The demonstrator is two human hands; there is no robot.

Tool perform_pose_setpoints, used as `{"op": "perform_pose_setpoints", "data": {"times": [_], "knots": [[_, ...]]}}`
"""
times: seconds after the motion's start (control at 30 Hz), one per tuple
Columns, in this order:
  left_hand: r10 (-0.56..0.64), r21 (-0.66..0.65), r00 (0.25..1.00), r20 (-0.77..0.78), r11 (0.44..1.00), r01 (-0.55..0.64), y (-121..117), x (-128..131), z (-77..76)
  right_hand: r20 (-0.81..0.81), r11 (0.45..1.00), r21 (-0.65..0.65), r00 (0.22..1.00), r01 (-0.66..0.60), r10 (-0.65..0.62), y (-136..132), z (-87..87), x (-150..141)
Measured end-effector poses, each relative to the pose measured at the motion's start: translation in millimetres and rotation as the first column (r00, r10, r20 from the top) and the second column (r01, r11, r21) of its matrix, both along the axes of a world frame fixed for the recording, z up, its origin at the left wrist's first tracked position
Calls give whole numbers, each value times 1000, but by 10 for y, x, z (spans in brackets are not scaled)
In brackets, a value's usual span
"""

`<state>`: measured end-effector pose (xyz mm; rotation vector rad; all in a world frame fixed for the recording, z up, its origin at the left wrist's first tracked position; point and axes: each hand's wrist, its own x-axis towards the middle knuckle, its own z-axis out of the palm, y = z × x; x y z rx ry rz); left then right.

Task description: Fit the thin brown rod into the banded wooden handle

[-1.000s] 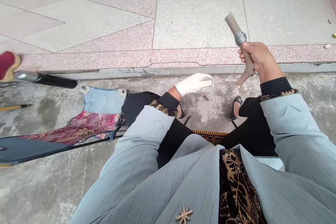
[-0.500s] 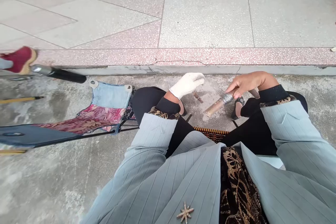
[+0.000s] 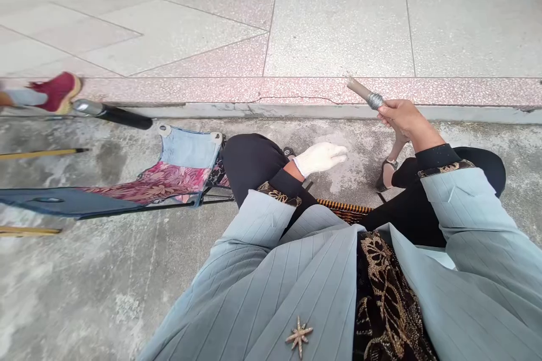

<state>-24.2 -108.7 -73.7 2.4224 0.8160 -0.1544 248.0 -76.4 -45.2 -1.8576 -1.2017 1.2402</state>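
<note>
My right hand (image 3: pixel 400 115) is closed around a short brown stick (image 3: pixel 359 89) with a coil of silvery wire (image 3: pixel 375 101) wound about it. The stick's free end points up and left, over the pink curb edge. In a white knitted glove, my left hand (image 3: pixel 324 158) hangs low between my knees, above the concrete. Its fingers are stretched out toward the right, and I see nothing in them. The two hands are well apart.
A raised tiled step (image 3: pixel 334 34) runs across in front. On the left stand a fabric folding chair (image 3: pixel 169 172), a black tube with a metal end (image 3: pixel 122 117) and another person's red shoe (image 3: pixel 59 90). A woven wicker edge (image 3: pixel 345 210) shows beneath me.
My right hand has swung the stick from pointing down-left to pointing up-left. My left hand has moved down and right, its fingers now straighter. The brown piece near it no longer shows.
</note>
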Motion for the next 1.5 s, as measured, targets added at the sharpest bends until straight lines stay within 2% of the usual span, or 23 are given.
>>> {"op": "perform_pose_setpoints", "data": {"times": [0.07,0.1,0.17,0.27,0.3,0.33,0.37,0.4,0.47,0.5,0.57,0.63,0.73,0.8,0.87,0.93,1.0,1.1,1.2,1.27,1.33,1.4,1.5], "knots": [[-2,-34,998,62,999,4,6,-12,-5,326,985,-35,929,-171,173,-12,-32,29],[17,-55,995,102,998,-12,16,-26,-5,480,956,-97,828,-277,289,-19,-50,48],[105,-109,977,183,990,-86,51,-67,-1,570,812,-320,586,-488,576,-41,-81,86],[292,-193,918,270,950,-246,126,-128,-1,69,363,-527,387,-769,920,-101,-58,127],[344,-218,892,293,933,-288,146,-138,-6,-134,245,-464,342,-851,930,-126,-22,133],[387,-244,865,318,916,-320,161,-141,-16,-272,216,-358,323,-909,906,-151,28,134],[424,-278,839,340,898,-342,168,-136,-28,-339,281,-232,349,-931,874,-171,86,130],[454,-319,818,352,880,-350,166,-124,-41,-355,421,-94,425,-902,833,-187,148,122],[477,-390,806,350,857,-337,144,-87,-66,-357,737,174,655,-653,665,-194,252,97],[468,-409,816,339,855,-320,128,-67,-73,-368,838,268,754,-475,544,-183,281,83],[417,-419,855,308,866,-272,96,-36,-71,-389,920,343,863,-188,322,-136,276,63],[359,-426,895,263,876,-226,76,-21,-48,-368,948,315,914,-50,171,-64,195,60],[273,-414,935,226,896,-161,71,-24,12,-198,974,227,979,-3,49,46,17,86],[227,-383,946,233,915,-126,80,-37,52,82,983,164,995,-78,65,93,-75,102],[247,-382,938,242,913,-141,98,-60,84,412,969,54,889,-240,197,106,-125,99],[320,-374,911,262,903,-210,124,-94,105,571,895,-138,705,-424,422,85,-144,79],[395,-332,870,294,896,-295,154,-134,113,459,745,-292,595,-600,660,35,-150,56],[477,-310,824,305,868,-388,197,-170,97,91,507,-271,502,-819,860,-68,-136,43],[525,-317,796,301,842,-436,220,-138,48,-59,425,-198,443,-883,895,-169,-65,46],[532,-310,797,286,838,-449,219,-85,3,-143,495,-73,501,-866,854,-224,6,36],[522,-328,816,248,838,-436,208,-27,-38,-294,692,152,636,-706,713,-262,60,11],[478,-325,852,214,858,-399,193,14,-63,-440,869,299,750,-395,493,-277,66,-15],[371,-312,908,192,901,-302,177,32,-58,-450,950,281,855,-138,258,-252,-44,-21]]}}
